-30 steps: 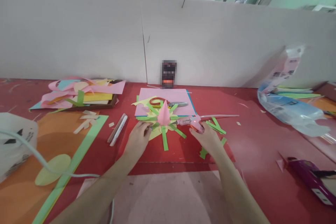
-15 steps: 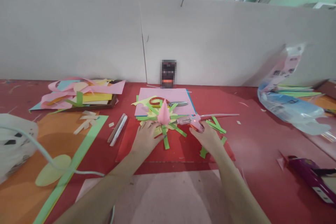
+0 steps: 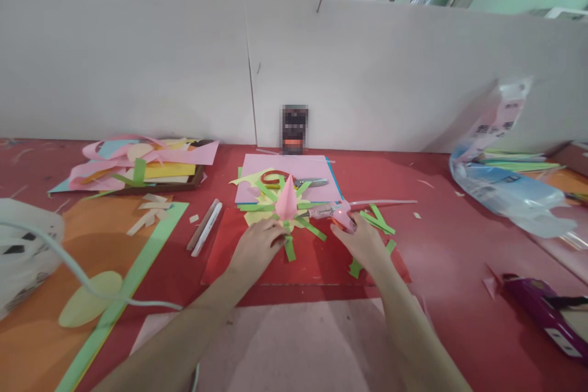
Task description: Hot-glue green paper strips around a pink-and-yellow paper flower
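A pink paper cone (image 3: 286,199) stands at the centre of a yellow paper piece with green strips radiating around it. My left hand (image 3: 261,242) is at its near left side, fingers closed at the base of a green strip (image 3: 289,248). My right hand (image 3: 361,236) is wrapped round the handle of a pink glue gun (image 3: 340,213), which has a small red light lit. The gun's nozzle points left, beside the cone. A clear glue stick (image 3: 390,201) sticks out of its back.
Red-handled scissors (image 3: 312,182) lie on pink paper (image 3: 252,165) behind the cone. Pens (image 3: 207,229) and a paper-filled tray (image 3: 197,180) are left, green strips (image 3: 383,220), a plastic bag (image 3: 509,190) and a purple tool (image 3: 542,306) right. A white cable (image 3: 151,303) crosses the left side.
My left hand has moved slightly down and away from the cone, and its fingers have drawn together near the green strip. The right hand and glue gun have barely moved.
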{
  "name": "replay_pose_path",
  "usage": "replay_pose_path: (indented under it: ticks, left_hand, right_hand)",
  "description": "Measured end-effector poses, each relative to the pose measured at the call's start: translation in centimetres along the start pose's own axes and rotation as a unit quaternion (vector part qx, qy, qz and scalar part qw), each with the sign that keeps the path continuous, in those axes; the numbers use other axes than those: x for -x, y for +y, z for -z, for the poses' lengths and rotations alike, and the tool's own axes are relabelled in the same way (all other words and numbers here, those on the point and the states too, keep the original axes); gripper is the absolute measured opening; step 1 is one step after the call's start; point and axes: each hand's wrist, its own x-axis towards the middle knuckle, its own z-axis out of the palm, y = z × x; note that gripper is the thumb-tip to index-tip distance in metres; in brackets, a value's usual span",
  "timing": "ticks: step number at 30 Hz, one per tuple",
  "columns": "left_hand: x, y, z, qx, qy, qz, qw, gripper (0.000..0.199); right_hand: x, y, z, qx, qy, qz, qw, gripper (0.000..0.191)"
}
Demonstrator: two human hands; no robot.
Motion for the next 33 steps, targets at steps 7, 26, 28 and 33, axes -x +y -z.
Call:
replay_pose_path:
  ticks: [7, 26, 28, 33]
  left_hand:
    - [0.6, 0.2, 0.6, 0.007, -0.009, -0.005, 1.000, 0.018]
    - [0.8, -0.1, 0.6, 0.038, -0.012, -0.010, 0.999, 0.020]
    - [0.8, -0.2, 0.5, 0.039, -0.012, -0.011, 0.999, 0.021]
    - [0.9, -0.2, 0.5, 0.037, -0.011, -0.016, 0.999, 0.019]
  right_hand:
    - [0.9, -1.3, -0.4, 0.055, 0.024, 0.005, 0.998, 0.043]
    - [1.2, -1.8, -1.5, 0.067, 0.028, 0.050, 0.996, 0.035]
    - [1.2, -1.7, -1.5, 0.062, 0.026, 0.052, 0.996, 0.034]
    - [1.2, -1.5, -1.4, 0.054, 0.030, 0.057, 0.997, 0.032]
